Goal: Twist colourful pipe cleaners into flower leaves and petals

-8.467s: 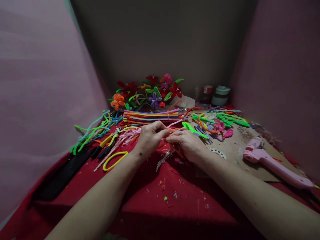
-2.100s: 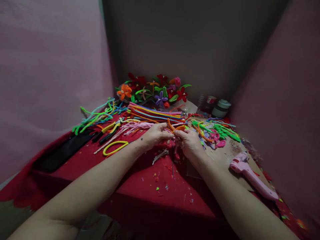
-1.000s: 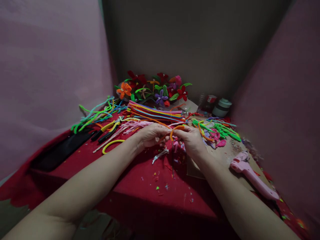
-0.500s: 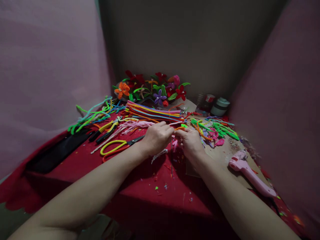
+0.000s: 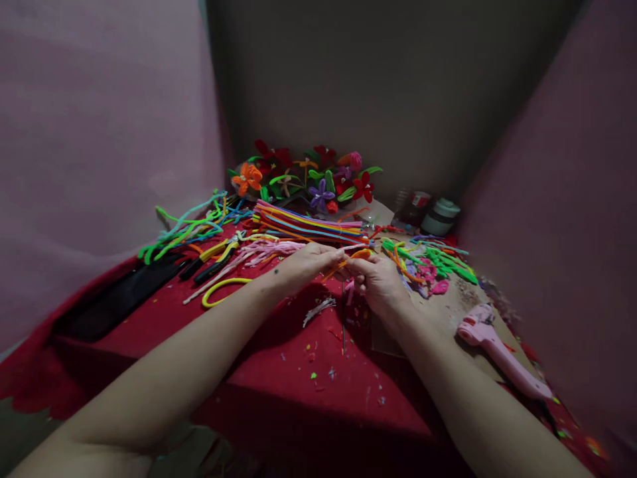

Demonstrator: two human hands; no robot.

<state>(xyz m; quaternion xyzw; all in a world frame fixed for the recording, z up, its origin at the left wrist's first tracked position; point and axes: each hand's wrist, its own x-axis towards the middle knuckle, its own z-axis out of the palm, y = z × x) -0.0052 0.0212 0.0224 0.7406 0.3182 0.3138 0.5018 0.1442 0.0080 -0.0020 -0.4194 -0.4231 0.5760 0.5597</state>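
Observation:
Both of my hands meet over the middle of the red-covered table. An orange pipe cleaner (image 5: 360, 254), bent into a narrow loop, is pinched between them. My left hand (image 5: 316, 263) is closed on its left end, with an orange strand showing under the fingers. My right hand (image 5: 379, 281) grips it between thumb and forefinger. Below the hands a thin dark rod (image 5: 343, 325) runs down toward the table's front, and a pink piece (image 5: 350, 292) hangs or lies beside it. Under my left forearm, scissors with a yellow handle (image 5: 212, 293) are partly hidden.
Behind the hands lies a bundle of coloured pipe cleaners (image 5: 303, 221), with pipe-cleaner flowers (image 5: 321, 192) beyond. Pliers (image 5: 212, 259) and a black tray-like object (image 5: 119, 302) sit left. A pink glue gun (image 5: 502, 348) rests right, on cardboard (image 5: 448, 312). A lidded jar (image 5: 440, 216) stands behind.
My left hand has turned flatter, its fingers stretching toward the right hand, and more of the orange strand shows. The left forearm now covers more of the scissors. The view has shifted slightly.

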